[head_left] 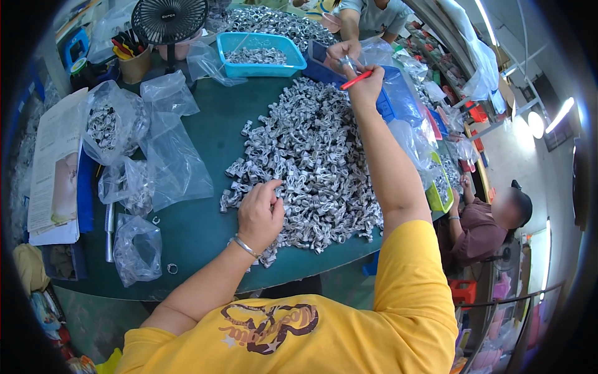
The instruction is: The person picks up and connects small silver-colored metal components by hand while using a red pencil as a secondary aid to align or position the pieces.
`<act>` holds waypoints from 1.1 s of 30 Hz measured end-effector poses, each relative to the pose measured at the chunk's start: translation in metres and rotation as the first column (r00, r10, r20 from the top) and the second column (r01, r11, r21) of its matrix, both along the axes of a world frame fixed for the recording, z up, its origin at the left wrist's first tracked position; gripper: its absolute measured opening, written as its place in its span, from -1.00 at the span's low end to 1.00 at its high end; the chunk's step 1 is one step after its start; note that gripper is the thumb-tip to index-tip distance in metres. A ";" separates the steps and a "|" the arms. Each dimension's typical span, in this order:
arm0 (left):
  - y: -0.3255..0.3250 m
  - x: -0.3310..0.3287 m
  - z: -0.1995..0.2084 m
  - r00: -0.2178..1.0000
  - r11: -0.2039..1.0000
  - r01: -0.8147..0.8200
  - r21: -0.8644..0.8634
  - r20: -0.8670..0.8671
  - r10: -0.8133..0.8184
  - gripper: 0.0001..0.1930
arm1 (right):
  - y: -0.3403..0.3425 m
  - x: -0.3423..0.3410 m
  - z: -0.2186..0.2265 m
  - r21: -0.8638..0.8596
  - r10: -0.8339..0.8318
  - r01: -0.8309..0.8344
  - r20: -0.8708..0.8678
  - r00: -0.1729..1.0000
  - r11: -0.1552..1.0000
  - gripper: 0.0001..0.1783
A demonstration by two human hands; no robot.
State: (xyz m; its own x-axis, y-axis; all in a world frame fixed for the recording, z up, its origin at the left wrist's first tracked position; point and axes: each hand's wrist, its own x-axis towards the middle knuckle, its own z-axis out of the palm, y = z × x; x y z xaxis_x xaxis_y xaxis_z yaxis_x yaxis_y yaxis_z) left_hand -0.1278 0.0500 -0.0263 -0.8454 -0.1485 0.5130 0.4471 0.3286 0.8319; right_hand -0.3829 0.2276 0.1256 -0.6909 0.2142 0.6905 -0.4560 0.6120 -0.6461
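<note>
A broad heap of small silvery metal clips or clamps [317, 162] covers the middle of the green table. My left hand [260, 215] rests at the heap's near left edge, fingers loosely bent and thumb apart, with nothing visible in its grip. Stretched out over the far right of the heap, my right hand [367, 86] is closed on a slim red pen-like tool [356, 80]. A co-worker's hand [342, 55] meets it from the far side. Some small shiny thing shows between the two hands, too small to name.
A turquoise basket [261, 70] with metal parts stands at the back, beside a black fan [169, 25]. Clear plastic bags [165, 156] and a stack of papers [57, 168] lie left. Blue bins [398, 93] stand right. Another person [483, 227] sits farther right.
</note>
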 end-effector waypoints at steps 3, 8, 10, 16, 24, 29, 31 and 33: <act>0.001 0.000 -0.001 1.000 1.000 0.008 0.019 0.005 -0.008 -0.70 | 0.004 -0.017 0.003 0.026 -0.067 0.069 -0.078 0.995 0.997 -0.58; -0.002 0.003 0.009 0.997 0.995 -0.039 -0.090 -0.067 0.033 -0.69 | 0.012 -0.031 -0.001 -0.094 0.008 -0.017 -0.092 0.996 0.995 -0.68; -0.005 0.003 0.010 0.997 0.993 -0.057 -0.101 -0.056 0.051 -0.69 | -0.009 0.009 0.003 -0.302 0.215 -0.205 0.000 0.977 0.931 -0.74; -0.003 0.003 0.011 0.997 0.993 -0.042 -0.108 -0.068 0.035 -0.70 | -0.019 0.143 -0.014 -0.279 0.434 -0.393 0.104 0.895 0.876 -0.86; -0.007 0.000 -0.001 0.997 0.986 0.061 0.154 -0.053 -0.053 -0.72 | -0.012 0.304 -0.099 0.211 0.596 -0.602 0.098 0.797 0.770 -0.75; -0.014 0.023 0.043 0.980 0.992 -0.043 0.121 -0.187 0.065 -0.76 | -0.022 0.330 -0.121 0.314 0.633 -0.632 0.110 0.766 0.709 -0.75; -0.024 0.040 0.049 0.974 0.998 -0.061 0.029 -0.218 0.066 -0.76 | -0.022 0.330 -0.124 0.391 0.618 -0.585 0.051 0.784 0.710 -0.71; -0.034 0.064 0.054 0.971 0.993 -0.082 -0.085 -0.233 0.060 -0.76 | -0.019 0.331 -0.127 0.385 0.600 -0.558 0.015 0.800 0.735 -0.70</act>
State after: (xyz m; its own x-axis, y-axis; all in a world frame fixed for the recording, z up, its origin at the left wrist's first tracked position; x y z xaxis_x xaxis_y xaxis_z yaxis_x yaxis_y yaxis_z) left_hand -0.0642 0.0157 0.0276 -0.6926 -0.1464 0.7063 0.5951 0.4374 0.6742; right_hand -0.0518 0.2082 -0.0010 -0.5203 -0.4751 0.7097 -0.8487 0.3805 -0.3674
